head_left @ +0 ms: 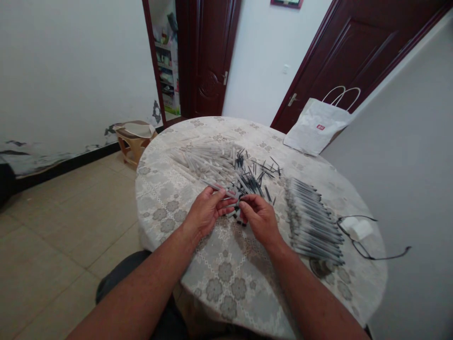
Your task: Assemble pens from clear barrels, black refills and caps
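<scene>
My left hand (pixel 212 208) is closed on a pale, see-through pen barrel (pixel 209 184), which slants across its fingertips. Close beside it, my right hand (pixel 260 215) pinches at the barrel's near end; a small dark piece shows at its fingertips, too small to name. Beyond my hands spreads a heap of clear pen barrels (pixel 207 160). Dark thin pen refills (pixel 253 182) lie scattered at its right side. Under my fingers are small black and white parts (pixel 231 215), partly hidden. To the right, a row of pens (pixel 314 222) lies side by side.
A round table wears a flowered cloth (pixel 226 283). Eyeglasses (pixel 370 258) and white rolls (pixel 361 230) lie at its right edge, near a round dark object (pixel 321 267). A white paper bag (pixel 316 125) stands at the back right. A stool (pixel 132 141) is on the floor left.
</scene>
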`<action>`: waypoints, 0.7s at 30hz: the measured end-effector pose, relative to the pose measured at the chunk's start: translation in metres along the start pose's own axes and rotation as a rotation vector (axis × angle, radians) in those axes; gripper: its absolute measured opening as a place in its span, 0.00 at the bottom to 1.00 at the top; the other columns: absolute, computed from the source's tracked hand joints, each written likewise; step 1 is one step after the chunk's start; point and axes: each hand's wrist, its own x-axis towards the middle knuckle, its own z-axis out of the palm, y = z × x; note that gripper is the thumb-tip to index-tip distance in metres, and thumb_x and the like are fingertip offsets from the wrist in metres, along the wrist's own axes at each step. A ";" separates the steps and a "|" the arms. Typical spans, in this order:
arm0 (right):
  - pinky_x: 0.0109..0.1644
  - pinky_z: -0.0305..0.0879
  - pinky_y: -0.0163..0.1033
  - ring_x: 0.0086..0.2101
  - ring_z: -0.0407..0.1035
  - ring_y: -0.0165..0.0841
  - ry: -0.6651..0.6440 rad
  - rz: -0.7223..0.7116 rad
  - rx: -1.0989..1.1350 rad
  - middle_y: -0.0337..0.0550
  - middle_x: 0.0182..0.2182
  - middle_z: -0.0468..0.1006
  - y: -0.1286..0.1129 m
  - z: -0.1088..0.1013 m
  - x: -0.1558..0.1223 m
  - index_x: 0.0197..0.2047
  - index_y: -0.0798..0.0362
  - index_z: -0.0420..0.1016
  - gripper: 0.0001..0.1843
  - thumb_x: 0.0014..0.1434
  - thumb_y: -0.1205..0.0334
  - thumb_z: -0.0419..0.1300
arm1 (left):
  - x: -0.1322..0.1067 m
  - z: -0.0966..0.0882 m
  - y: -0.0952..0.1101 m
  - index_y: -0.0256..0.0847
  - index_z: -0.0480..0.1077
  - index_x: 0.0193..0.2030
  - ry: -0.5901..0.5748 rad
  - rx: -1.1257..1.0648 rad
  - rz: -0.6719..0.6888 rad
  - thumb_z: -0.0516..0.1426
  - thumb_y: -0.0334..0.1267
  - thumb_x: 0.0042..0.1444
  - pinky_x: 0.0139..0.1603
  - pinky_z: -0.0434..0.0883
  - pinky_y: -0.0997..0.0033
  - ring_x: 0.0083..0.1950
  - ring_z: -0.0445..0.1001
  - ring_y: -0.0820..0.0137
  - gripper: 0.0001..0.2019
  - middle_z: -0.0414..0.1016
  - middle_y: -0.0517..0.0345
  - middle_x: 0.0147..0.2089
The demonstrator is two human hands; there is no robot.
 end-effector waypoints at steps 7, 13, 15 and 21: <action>0.28 0.70 0.34 0.25 0.72 0.30 0.027 0.019 0.027 0.37 0.28 0.79 0.005 -0.001 0.003 0.42 0.50 0.77 0.14 0.57 0.52 0.68 | 0.001 0.000 -0.002 0.39 0.66 0.44 -0.001 0.023 0.000 0.66 0.37 0.58 0.41 0.80 0.67 0.40 0.83 0.65 0.13 0.83 0.47 0.44; 0.28 0.70 0.33 0.26 0.72 0.30 0.030 0.014 0.037 0.36 0.27 0.78 0.007 -0.001 0.002 0.41 0.51 0.76 0.13 0.56 0.54 0.69 | 0.001 0.001 -0.004 0.40 0.66 0.44 0.007 0.039 0.008 0.66 0.36 0.57 0.42 0.80 0.65 0.40 0.83 0.65 0.13 0.83 0.48 0.44; 0.28 0.69 0.33 0.25 0.71 0.29 0.023 0.010 0.032 0.36 0.27 0.78 0.006 -0.001 0.002 0.41 0.51 0.76 0.13 0.57 0.54 0.68 | 0.001 0.001 -0.004 0.40 0.66 0.44 0.005 0.041 0.007 0.66 0.36 0.57 0.42 0.80 0.65 0.40 0.83 0.65 0.13 0.83 0.48 0.44; 0.27 0.68 0.33 0.24 0.69 0.29 0.028 0.006 0.020 0.35 0.26 0.77 0.004 0.000 0.002 0.41 0.51 0.75 0.13 0.56 0.53 0.68 | 0.001 0.002 -0.003 0.40 0.66 0.45 -0.001 0.069 0.035 0.66 0.37 0.57 0.42 0.80 0.64 0.38 0.83 0.66 0.14 0.83 0.49 0.43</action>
